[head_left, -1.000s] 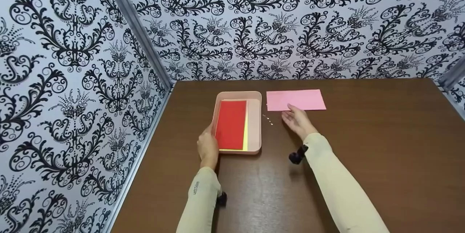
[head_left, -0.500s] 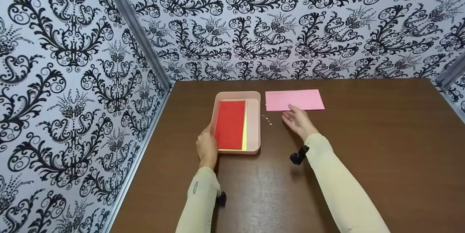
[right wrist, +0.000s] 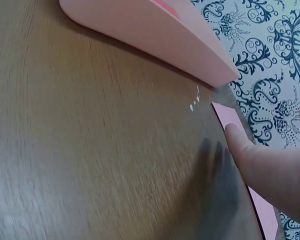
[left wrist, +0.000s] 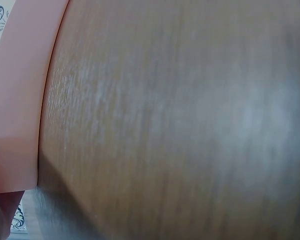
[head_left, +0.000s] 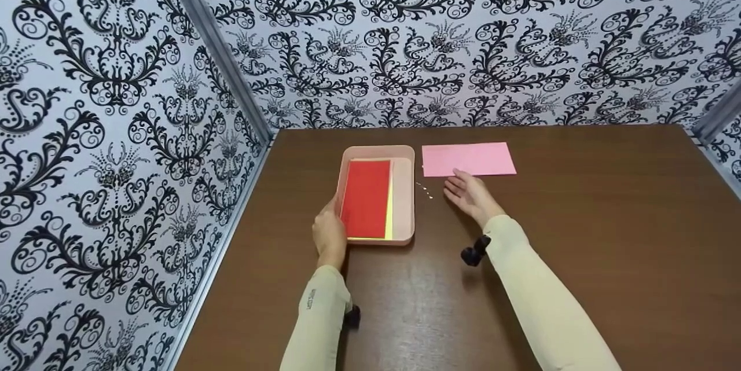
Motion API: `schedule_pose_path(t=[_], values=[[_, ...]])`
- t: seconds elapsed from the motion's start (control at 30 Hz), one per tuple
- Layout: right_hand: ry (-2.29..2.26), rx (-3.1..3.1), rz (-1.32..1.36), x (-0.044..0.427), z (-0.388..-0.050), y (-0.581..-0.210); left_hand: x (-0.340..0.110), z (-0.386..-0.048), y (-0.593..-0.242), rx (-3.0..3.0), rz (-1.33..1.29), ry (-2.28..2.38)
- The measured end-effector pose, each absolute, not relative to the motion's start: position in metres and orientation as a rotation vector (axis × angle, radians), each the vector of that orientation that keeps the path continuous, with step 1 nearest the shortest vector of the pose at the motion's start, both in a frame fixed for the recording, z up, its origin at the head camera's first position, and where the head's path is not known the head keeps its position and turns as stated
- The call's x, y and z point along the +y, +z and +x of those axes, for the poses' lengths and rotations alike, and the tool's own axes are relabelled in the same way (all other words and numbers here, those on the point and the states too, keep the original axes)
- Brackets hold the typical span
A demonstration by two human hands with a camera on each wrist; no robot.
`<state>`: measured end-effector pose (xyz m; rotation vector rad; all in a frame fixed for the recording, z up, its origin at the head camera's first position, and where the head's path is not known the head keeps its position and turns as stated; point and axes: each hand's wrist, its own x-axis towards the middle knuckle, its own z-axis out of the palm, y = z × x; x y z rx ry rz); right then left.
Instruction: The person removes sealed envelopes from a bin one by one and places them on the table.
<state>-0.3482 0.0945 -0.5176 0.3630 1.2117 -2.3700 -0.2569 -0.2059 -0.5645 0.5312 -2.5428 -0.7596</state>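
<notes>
A light pink plastic tray (head_left: 403,197) lies on the table, holding a flat red rectangle (head_left: 367,197) that looks like paper or an envelope. A yellow sheet (head_left: 389,209) shows from under the red one. At the tray's left side, my left hand (head_left: 330,233) grips its wall; the fingers are mostly hidden. To the right of the tray lies a flat pink paper rectangle (head_left: 472,158). My right hand (head_left: 472,194) hovers by its front edge, fingers loosely extended and holding nothing. In the right wrist view, one finger (right wrist: 255,155) overlaps the pink paper; contact is unclear.
Small white flecks (head_left: 425,190) mark the brown table (head_left: 608,232) between tray and right hand. Patterned walls (head_left: 428,41) bound the table at the back and left. Black wrist cameras (head_left: 474,251) sit under both sleeves.
My right hand has shifted slightly left and a little toward me, off the pink paper's front edge. The left hand and tray stay put, apart from a slight view shift.
</notes>
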Motion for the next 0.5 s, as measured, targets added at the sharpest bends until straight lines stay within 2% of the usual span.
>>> schedule_pose_path(t=[0.5], values=[[-2.358, 1.221, 0.257, 0.081, -0.342, -0.511, -0.205, -0.258, -0.565, -2.572, 0.537, -0.742]])
